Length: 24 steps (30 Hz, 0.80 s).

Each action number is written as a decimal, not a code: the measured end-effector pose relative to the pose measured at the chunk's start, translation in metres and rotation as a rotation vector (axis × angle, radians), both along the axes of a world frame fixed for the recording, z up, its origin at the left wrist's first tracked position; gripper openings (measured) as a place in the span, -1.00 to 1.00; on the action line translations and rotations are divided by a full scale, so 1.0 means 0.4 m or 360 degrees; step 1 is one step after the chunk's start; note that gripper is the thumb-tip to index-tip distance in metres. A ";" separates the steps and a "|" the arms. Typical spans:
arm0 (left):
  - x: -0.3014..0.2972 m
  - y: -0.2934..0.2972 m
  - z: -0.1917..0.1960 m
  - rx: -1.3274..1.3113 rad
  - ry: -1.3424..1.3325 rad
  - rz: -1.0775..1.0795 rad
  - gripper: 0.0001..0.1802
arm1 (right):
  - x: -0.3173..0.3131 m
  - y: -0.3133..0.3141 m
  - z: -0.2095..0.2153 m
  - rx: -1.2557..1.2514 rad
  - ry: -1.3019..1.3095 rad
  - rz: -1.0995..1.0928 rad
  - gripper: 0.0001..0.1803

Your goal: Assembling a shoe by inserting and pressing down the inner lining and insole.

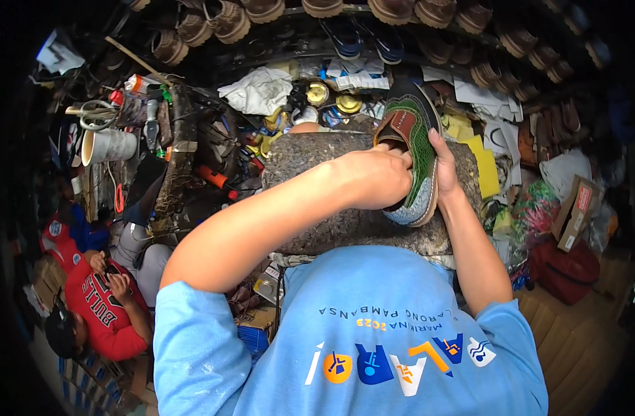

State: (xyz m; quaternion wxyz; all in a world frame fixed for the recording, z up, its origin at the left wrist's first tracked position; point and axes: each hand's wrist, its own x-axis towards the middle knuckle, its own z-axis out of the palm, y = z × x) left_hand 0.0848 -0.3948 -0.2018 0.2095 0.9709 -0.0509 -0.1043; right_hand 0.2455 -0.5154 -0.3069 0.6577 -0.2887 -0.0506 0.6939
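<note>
The shoe (423,144), green-sided with a black toe and grey heel, is held over the rough, speckled table (310,232), right of its middle. The right hand (448,166) holds it from the outer side, thumb laid along the sole edge; its other fingers are hidden. The left hand (380,177) has its fingers in the shoe's opening; whether they pinch or press there cannot be told.

Main risk: the shoe may twist or slip if the left hand pushes harder than the right thumb can resist. A hard pull at the opening could also strain or crease the upper. Contact between heel and table cannot be confirmed, so support from below is not assured.

Edges: the toe reaches past the far table edge, toward the round yellow cans (347,103); a forward swing could knock them. Loose yellow sheets (481,165) adjoin the right edge and limit travel there. The near edge lies close to the blue shirt (373,291). Best room for moving is judged to be leftward, over the table, though the left forearm crosses it.
</note>
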 end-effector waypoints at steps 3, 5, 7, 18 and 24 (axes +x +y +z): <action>0.036 0.001 -0.036 -0.0070 0.0133 -0.0025 -0.73 | 0.001 -0.009 -0.002 -0.0122 -0.0179 -0.0094 -0.32; 0.077 -0.011 -0.008 -0.0044 0.0420 0.0026 -0.71 | 0.001 -0.012 0.006 -0.0120 -0.0137 -0.0071 -0.32; 0.093 -0.009 -0.006 -0.0182 0.0730 0.0248 -0.68 | -0.006 -0.002 0.019 -0.0101 -0.0098 -0.0028 -0.31; 0.072 -0.019 -0.072 -0.0216 0.0327 0.0375 -0.70 | -0.025 -0.005 0.018 -0.0136 -0.0203 -0.0098 -0.30; 0.089 0.017 -0.128 -0.0274 0.0096 0.0380 -0.72 | -0.010 0.013 0.025 -0.0199 -0.0121 -0.0094 -0.36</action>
